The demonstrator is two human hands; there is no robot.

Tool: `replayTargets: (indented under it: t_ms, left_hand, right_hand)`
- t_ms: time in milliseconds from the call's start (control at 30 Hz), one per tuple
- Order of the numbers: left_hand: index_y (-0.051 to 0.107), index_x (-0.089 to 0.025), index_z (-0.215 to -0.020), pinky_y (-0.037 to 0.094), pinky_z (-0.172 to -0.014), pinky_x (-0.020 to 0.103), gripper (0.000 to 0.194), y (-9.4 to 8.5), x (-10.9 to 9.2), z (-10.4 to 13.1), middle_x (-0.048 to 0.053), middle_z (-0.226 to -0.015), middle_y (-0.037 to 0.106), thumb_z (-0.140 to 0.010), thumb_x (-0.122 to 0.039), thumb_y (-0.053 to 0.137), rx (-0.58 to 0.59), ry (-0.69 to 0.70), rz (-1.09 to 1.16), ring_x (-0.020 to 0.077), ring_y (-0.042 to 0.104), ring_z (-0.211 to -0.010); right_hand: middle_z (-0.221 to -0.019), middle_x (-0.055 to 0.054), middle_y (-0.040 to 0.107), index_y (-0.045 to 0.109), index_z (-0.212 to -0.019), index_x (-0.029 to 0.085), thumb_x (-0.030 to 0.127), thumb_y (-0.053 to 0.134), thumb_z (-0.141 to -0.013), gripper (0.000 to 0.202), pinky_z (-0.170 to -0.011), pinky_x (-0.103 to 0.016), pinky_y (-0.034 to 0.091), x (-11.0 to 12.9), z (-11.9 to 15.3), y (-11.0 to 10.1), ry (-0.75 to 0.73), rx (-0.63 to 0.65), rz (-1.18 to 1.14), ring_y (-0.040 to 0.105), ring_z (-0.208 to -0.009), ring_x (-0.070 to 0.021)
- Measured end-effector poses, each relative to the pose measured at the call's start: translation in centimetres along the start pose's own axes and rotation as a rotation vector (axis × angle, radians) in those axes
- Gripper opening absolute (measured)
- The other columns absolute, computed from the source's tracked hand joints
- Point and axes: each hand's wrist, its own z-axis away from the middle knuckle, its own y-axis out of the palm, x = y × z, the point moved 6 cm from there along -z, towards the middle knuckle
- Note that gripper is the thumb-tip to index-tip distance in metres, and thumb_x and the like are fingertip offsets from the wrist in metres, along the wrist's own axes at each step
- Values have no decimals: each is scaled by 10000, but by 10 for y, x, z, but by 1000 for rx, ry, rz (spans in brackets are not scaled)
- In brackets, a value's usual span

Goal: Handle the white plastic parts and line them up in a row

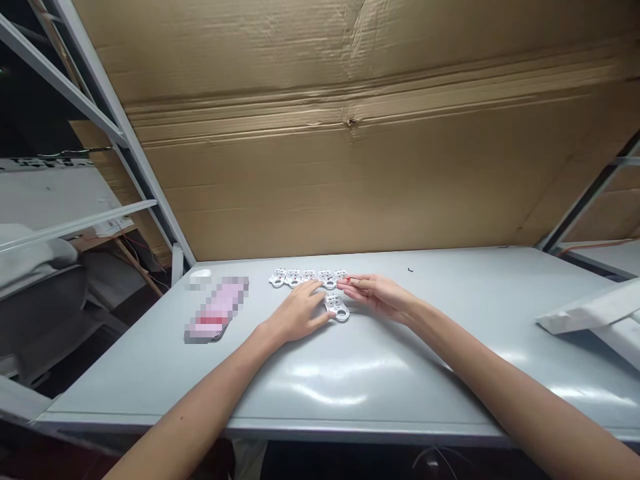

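Note:
A white plastic part (342,313) with a round ring at one end and small holes at the other lies flat on the table. My left hand (299,312) rests at its left side, thumb and forefinger touching its edge with a gap between them. My right hand (377,295) is just beyond it on the right, fingertips pinched together. A speck of red shows at those fingertips, but what they hold is too small to make out. Behind both hands runs a row of several similar white parts (294,277), partly covered by my fingers.
On the left of the grey table (320,400) lie a blurred pink flat object (220,310) and a small white item (201,277). A tiny black piece (411,270) lies at the back right. White wrapping (595,307) juts in from the right. Cardboard (350,187) walls the back.

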Motion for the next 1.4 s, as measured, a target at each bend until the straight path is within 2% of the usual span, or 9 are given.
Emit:
replayTargets:
  t_ms: [200, 333, 433, 533, 667, 800, 1033, 1233, 1400]
  left_hand:
    - [631, -194, -1175, 420, -1066, 483, 339, 3, -2, -2, 144, -1334, 565, -923, -419, 605, 0, 2, 43, 311, 508, -1261]
    - [640, -205, -1178, 427, -1062, 474, 329, 2, 1, -2, 142, -1345, 556, -918, -405, 624, -21, 4, 35, 306, 507, -1267]
    - [647, -195, -1177, 426, -1066, 466, 334, 2, 4, -1, 147, -1340, 560, -913, -398, 636, -34, 2, 30, 308, 514, -1264]
    - [640, -206, -1201, 433, -1058, 463, 347, 2, 7, -1, 143, -1350, 556, -914, -403, 635, -27, -18, 9, 306, 515, -1263]
    - [640, -205, -1212, 428, -1064, 462, 371, -1, 11, 0, 143, -1352, 551, -909, -418, 637, -28, -33, -16, 306, 493, -1286]
    - [658, -215, -1196, 415, -1073, 473, 364, -4, 15, 1, 144, -1359, 543, -883, -398, 677, -35, -14, -21, 313, 489, -1287]
    - [664, -230, -1179, 448, -1036, 456, 333, -4, 16, 1, 131, -1331, 561, -879, -372, 686, -29, 6, -2, 306, 512, -1256]
    - [670, -233, -1147, 453, -1026, 456, 287, -2, 14, 1, 126, -1318, 563, -901, -380, 653, -39, 16, -1, 305, 512, -1247]
    - [660, -242, -1169, 454, -1031, 456, 300, -2, 14, 2, 119, -1324, 557, -906, -387, 646, -30, 10, -2, 293, 519, -1240]
  right_hand:
    - [-1050, -142, 726, 715, -917, 139, 273, 698, -845, 153, -933, -340, 561, 0, 0, 0, -68, -9, 259, 681, -1025, -231]
    - [-890, -93, 716, 717, -835, 152, 444, 666, -834, 296, -776, -335, 562, 4, -3, 0, -241, -37, 529, 670, -897, -239]
    - [-815, -57, 709, 709, -787, 171, 460, 563, -876, 336, -704, -321, 509, 8, -2, 2, -404, -62, 770, 635, -783, -215]
    - [-822, -49, 729, 732, -818, 184, 392, 500, -898, 321, -681, -316, 467, 9, 0, 9, -494, -20, 916, 619, -749, -212]
    - [-908, -47, 759, 765, -905, 206, 326, 516, -891, 277, -731, -327, 468, 7, 3, 14, -512, 65, 963, 657, -800, -228]
    - [-972, -63, 763, 757, -978, 209, 331, 589, -856, 241, -748, -338, 492, 10, 3, 8, -536, -20, 933, 685, -844, -246]
    - [-842, -31, 757, 754, -838, 232, 268, 562, -856, 197, -682, -312, 473, 9, 6, 14, -606, -5, 1035, 653, -722, -200]
    - [-1027, -71, 723, 772, -842, 242, 268, 615, -838, 159, -804, -363, 508, 3, 2, 17, -680, 35, 1052, 668, -867, -230]
    - [-1000, -64, 716, 767, -875, 266, 269, 607, -864, 161, -815, -386, 512, 5, 3, 16, -771, -4, 1047, 660, -892, -237]
